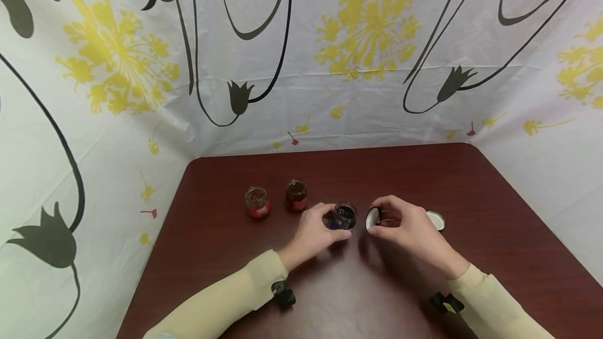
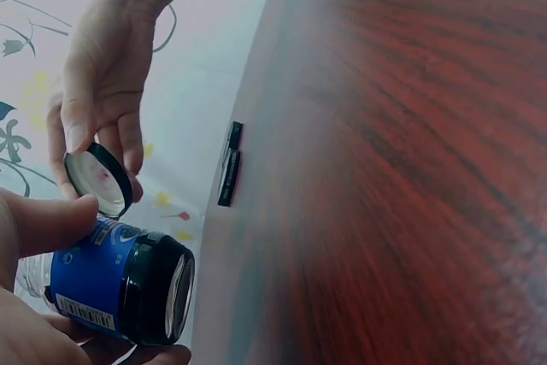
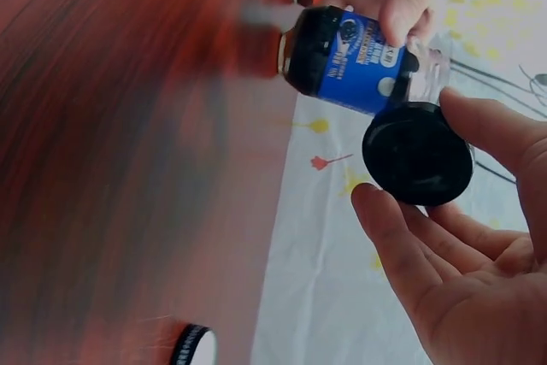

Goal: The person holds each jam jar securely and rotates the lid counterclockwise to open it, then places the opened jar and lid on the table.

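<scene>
My left hand (image 1: 312, 230) grips a glass jar (image 1: 346, 214) with a blue label and dark contents, its mouth uncovered. The left wrist view shows the thumb and fingers curled round the jar (image 2: 94, 271), which is lifted off the table. A black lid (image 1: 373, 218) with a white inside is pinched by its edge between the thumb and fingers of my right hand (image 1: 414, 229). This lid (image 3: 417, 154) stands on edge beside the jar's mouth, a small gap between them in the head view.
Two uncovered jars with red labels, one on the left (image 1: 257, 203) and one nearer the middle (image 1: 296, 195), stand on the dark red table (image 1: 377, 171). Right of my right hand lies a lid (image 1: 436, 220), white inside up. A patterned cloth (image 1: 292, 67) hangs behind the table.
</scene>
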Available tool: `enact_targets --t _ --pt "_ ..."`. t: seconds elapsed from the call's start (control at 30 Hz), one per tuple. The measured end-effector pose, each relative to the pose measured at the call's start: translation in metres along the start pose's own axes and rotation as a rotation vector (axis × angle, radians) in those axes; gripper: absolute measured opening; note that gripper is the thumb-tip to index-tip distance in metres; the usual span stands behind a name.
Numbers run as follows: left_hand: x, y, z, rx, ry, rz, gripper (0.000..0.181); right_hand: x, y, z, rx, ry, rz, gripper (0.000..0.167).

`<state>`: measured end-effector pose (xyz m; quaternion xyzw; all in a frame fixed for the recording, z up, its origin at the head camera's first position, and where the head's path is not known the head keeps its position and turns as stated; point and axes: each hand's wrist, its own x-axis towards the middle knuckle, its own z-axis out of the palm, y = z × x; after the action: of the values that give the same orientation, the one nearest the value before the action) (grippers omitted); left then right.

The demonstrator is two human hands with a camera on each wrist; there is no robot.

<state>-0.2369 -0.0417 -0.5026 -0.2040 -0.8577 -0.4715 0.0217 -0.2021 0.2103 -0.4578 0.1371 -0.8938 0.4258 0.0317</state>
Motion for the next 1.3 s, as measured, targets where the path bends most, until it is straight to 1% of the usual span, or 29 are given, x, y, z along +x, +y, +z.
enact_targets --t 0.1,0.17,0.37,0.53,0.73,0.87,0.97,1.07,1.3 --pt "0.002 -0.001 0.000 -0.021 0.006 -0.033 0.063 0.001 0.006 -0.001 -0.033 0.017 0.015 0.052" --pt "0.004 -0.003 0.000 -0.029 0.014 -0.043 0.064 0.002 0.009 -0.001 -0.053 0.027 0.022 0.053" --pt "0.007 -0.004 0.000 -0.030 0.053 -0.034 0.062 0.002 0.015 -0.002 -0.099 0.059 0.063 0.050" --pt "0.009 -0.003 0.000 -0.028 0.071 -0.030 0.062 0.001 0.020 -0.002 -0.123 0.063 0.093 0.050" --pt "0.012 -0.003 0.000 -0.037 0.074 -0.060 0.064 -0.001 0.027 -0.003 -0.139 0.069 0.130 0.052" --pt "0.013 -0.005 0.000 -0.047 0.076 -0.080 0.064 -0.002 0.032 -0.005 -0.196 0.076 0.138 0.053" --pt "0.015 -0.006 0.000 -0.049 0.078 -0.088 0.065 -0.003 0.035 -0.006 -0.233 0.067 0.138 0.056" --pt "0.016 -0.006 0.000 -0.050 0.080 -0.096 0.066 -0.004 0.039 -0.007 -0.244 0.059 0.137 0.057" --pt "0.021 -0.007 0.000 -0.052 0.080 -0.114 0.066 -0.005 0.049 -0.011 -0.245 0.056 0.143 0.052"
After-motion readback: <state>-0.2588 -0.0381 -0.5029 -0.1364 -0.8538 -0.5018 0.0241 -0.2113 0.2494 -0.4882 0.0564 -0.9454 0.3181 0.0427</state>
